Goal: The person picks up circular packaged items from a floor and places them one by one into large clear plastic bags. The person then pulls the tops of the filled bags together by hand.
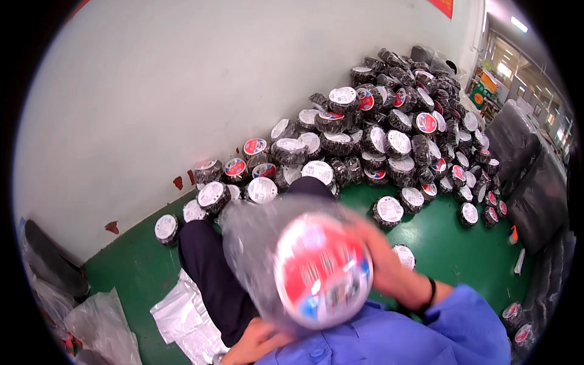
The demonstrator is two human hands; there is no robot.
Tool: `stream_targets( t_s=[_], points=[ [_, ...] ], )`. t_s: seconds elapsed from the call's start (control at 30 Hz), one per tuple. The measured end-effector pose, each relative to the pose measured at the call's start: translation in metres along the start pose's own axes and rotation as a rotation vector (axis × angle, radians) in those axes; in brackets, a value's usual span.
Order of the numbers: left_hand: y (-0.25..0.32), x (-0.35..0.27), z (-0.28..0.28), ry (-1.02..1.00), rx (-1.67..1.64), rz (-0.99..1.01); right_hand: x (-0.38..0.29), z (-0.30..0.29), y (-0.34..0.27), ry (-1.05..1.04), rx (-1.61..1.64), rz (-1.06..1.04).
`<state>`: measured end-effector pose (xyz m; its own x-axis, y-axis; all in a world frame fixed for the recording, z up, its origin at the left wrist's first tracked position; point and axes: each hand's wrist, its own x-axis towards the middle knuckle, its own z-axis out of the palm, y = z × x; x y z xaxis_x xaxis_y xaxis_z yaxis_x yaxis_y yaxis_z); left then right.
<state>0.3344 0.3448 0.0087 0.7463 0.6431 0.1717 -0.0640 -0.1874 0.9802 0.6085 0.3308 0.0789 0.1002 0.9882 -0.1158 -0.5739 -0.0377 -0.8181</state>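
A round package (pixel 324 273) with a red, white and blue label is close before my chest, blurred. My right hand (pixel 372 255) grips its right side; the fingers are partly hidden. A clear plastic bag (pixel 251 242) spreads over my lap to the left of the label, against the package; whether the package is inside it is unclear. At the bag's lower edge is my left hand (pixel 258 342), its fingertips hidden, so its grip cannot be told. Beneath it on the left lie flat whitish plastic bags (pixel 187 319).
Many dark-wrapped round packages (pixel 399 143) are heaped against the white wall (pixel 182 82). Loose ones, such as one package (pixel 388 211), lie on the green floor (pixel 438 242). Dark plastic-wrapped bundles (pixel 536 200) line the right side. Crumpled clear plastic (pixel 102 324) lies at left.
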Motion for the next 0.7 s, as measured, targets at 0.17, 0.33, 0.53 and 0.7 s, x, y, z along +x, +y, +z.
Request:
stream_targets(
  t_s=[0.17,0.33,0.53,0.7],
  points=[
    [0.088,0.103,-0.003,0.429,-0.228,0.424,0.131,0.067,-0.079,-0.175,-0.979,-0.763],
    [0.175,0.078,-0.052,0.526,-0.467,0.379,0.070,0.152,-0.149,-0.640,-2.326,-1.518],
    [0.154,0.083,-0.148,0.535,-0.189,0.470,0.113,0.141,-0.110,-1.188,-1.887,-0.900],
    [0.103,0.142,-0.126,0.444,0.652,0.589,0.124,0.140,-0.104,-1.254,-2.118,-0.746]
  ],
)
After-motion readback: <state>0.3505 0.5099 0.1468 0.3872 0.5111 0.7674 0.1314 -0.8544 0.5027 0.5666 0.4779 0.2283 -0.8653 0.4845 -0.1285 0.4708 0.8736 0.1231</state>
